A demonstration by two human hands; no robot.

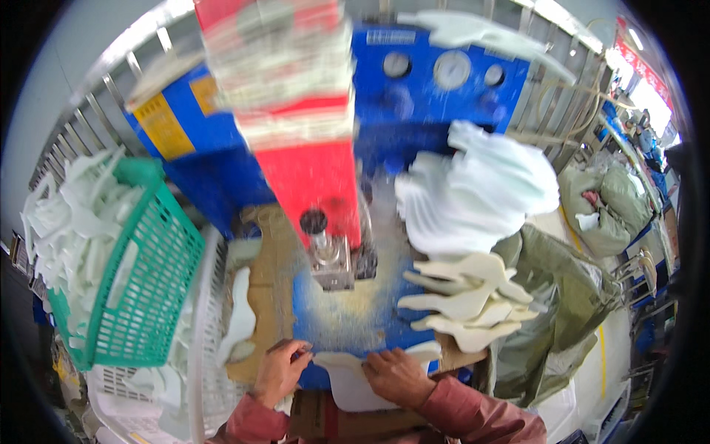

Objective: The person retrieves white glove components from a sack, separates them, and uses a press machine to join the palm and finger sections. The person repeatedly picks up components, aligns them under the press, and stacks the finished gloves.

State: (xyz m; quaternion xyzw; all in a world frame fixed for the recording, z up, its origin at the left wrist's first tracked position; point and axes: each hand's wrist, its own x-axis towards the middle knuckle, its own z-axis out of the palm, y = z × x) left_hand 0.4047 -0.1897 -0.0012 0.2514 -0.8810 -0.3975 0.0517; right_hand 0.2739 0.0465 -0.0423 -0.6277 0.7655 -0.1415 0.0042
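A white curved foam piece [355, 386] with narrow ends lies at the near edge of the blue work surface. My right hand [399, 377] grips its upper edge, fingers curled over it. Just off its left tip is my left hand [282, 371], thumb and fingers drawn together; what they pinch, if anything, is too small to make out. Beyond both hands, the metal head [331, 266] of a red machine arm [314, 177] hangs over the work surface [347, 322], which is dusted with pale yellow powder.
Cream shaped pieces [473, 300] are stacked at right, below a larger white pile [481, 192]. A green basket [151, 277] of white pieces stands at left above a white basket [200, 370]. Blue cabinet with gauges [444, 81] at the back; olive sack [551, 311] at right.
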